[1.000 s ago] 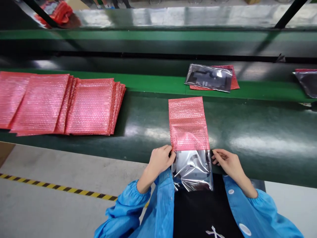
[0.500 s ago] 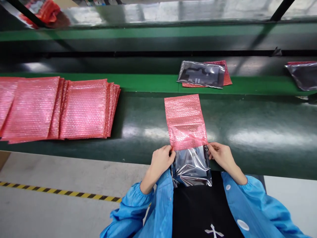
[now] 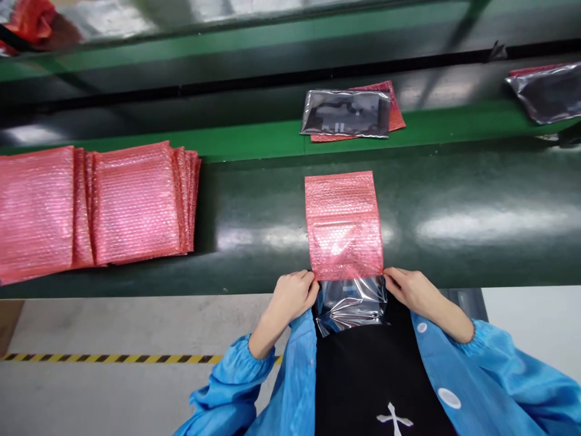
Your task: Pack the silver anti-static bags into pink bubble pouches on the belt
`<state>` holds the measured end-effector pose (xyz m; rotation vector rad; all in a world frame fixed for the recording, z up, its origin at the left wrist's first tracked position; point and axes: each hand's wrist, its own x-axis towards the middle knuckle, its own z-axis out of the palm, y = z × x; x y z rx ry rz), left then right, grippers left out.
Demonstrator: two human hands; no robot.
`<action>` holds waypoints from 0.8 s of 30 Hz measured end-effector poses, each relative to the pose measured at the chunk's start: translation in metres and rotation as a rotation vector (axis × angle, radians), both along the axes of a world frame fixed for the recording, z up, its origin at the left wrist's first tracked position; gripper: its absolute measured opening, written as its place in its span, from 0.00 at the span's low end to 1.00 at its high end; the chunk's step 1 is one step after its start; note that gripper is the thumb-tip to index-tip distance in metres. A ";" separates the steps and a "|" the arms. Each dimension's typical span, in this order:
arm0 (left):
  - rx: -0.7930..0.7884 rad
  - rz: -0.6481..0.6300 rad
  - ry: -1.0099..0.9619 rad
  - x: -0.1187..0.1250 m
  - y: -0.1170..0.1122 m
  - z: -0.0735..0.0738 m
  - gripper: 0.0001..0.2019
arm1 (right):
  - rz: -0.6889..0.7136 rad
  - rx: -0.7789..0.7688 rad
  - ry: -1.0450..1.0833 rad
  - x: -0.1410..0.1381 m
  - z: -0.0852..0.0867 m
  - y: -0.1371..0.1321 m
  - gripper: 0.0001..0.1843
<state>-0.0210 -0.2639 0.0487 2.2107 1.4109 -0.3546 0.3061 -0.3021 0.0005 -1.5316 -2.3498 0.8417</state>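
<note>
A pink bubble-wrap bag (image 3: 344, 224) lies on the dark green bench in front of me, its mouth toward my body. My left hand (image 3: 293, 295) pinches the left corner of that mouth. At the opposite corner my right hand (image 3: 411, 289) grips the edge between thumb and fingers. A shiny grey antistatic bag (image 3: 351, 306) is partly inside the bubble-wrap bag; its crinkled near end sticks out over the bench edge against my black shirt. What it holds is mostly hidden.
Stacks of pink bubble-wrap bags (image 3: 136, 203) lie at the left. On the green strip (image 3: 254, 140) beyond, a silvery bag with a dark flat part (image 3: 347, 114) rests on pink wrap. Another dark wrapped item (image 3: 549, 91) lies far right.
The antistatic bag sits deeper in the bubble-wrap bag, with less of it sticking out. Both hands keep hold of the mouth corners. The camera view has shifted and tilted slightly.
</note>
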 end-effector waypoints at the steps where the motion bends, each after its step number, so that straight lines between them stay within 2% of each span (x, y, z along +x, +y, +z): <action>1: 0.006 -0.005 -0.019 -0.001 -0.004 -0.001 0.16 | 0.002 -0.011 0.014 -0.001 0.001 -0.005 0.17; 8: 0.034 -0.097 -0.113 -0.010 -0.034 -0.006 0.15 | -0.002 -0.213 0.098 -0.002 0.010 -0.031 0.16; 17: -0.015 -0.233 -0.136 -0.011 -0.059 -0.004 0.13 | 0.014 -0.272 0.201 0.003 0.013 -0.044 0.17; 21: -0.092 -0.322 -0.157 -0.011 -0.078 -0.002 0.14 | 0.036 -0.364 0.220 0.007 0.014 -0.056 0.19; 24: -0.159 -0.297 -0.214 -0.013 -0.085 0.001 0.13 | 0.028 -0.434 0.247 0.007 0.015 -0.064 0.19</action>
